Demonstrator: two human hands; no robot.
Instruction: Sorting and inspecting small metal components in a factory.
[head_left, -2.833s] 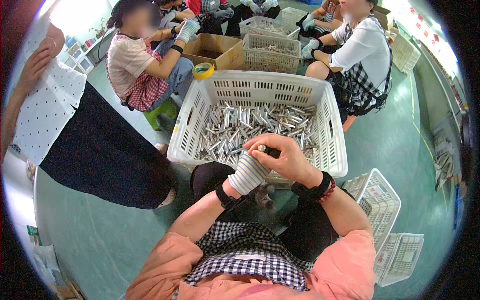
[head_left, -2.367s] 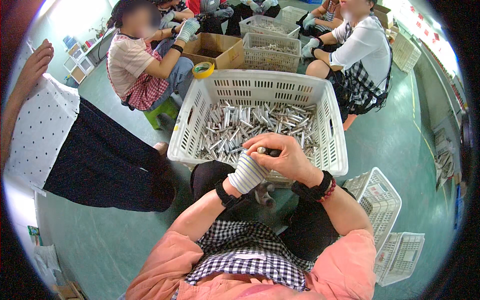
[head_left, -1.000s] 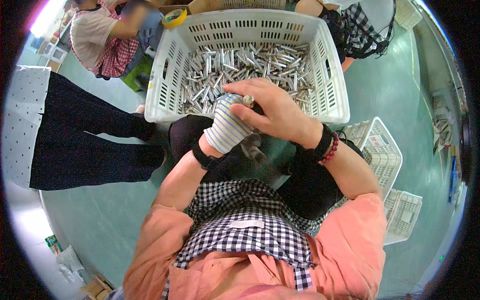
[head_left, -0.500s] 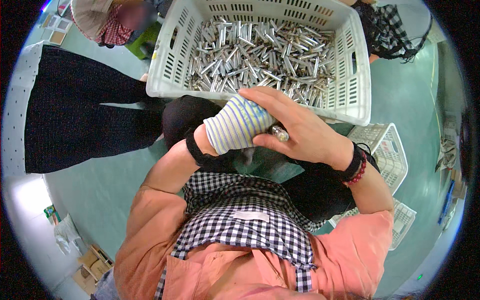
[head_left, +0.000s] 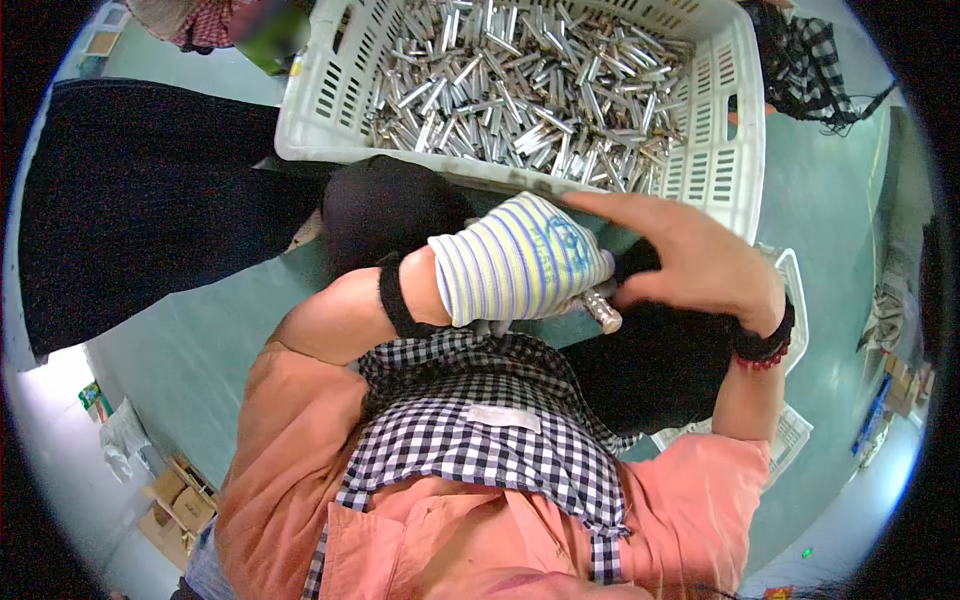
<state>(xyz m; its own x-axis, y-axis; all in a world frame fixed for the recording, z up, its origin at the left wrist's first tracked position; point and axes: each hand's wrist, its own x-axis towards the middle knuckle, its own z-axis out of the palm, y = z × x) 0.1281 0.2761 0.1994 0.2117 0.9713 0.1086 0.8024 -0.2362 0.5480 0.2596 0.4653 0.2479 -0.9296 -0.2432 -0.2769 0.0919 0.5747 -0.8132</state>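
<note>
The gloved left hand (head_left: pixel 520 260) grips a small metal cylinder (head_left: pixel 603 310); the bare right hand (head_left: pixel 690 265) pinches it. At twelve o'clock sits the white crate (head_left: pixel 720 150) of metal cylinders.

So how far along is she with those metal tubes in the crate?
Done: no finished pile shows, so nothing can be counted as done. In hand: the gloved left hand grips one metal tube over the lap, and the bare right hand touches its end. Left: the white crate in front holds a deep heap of tubes, so most seems to remain.
</note>
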